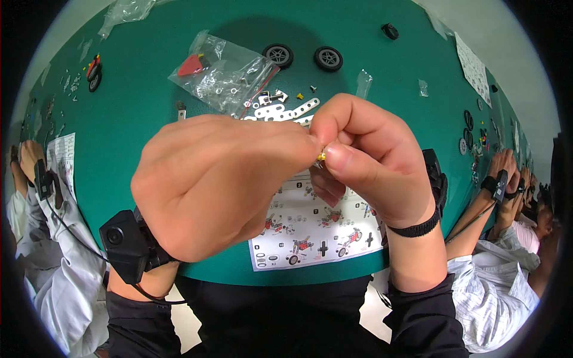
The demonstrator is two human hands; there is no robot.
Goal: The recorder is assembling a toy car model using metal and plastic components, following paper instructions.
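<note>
My left hand and my right hand meet fingertip to fingertip above the middle of the table. Pinched between my right thumb and forefinger is a small yellow piece, with a bit of shiny metal just below it. My left fingers are closed against the same spot, but the back of the hand hides what they grip. Under both hands lies a printed instruction sheet with pictures of a model motorcycle. Just beyond the hands are perforated silver metal strips, partly covered by my left hand.
A clear plastic bag with metal hardware and a red part lies ahead. Two black wheels stand beyond. A yellow bit and a screw lie near the strips. Other people work at both sides.
</note>
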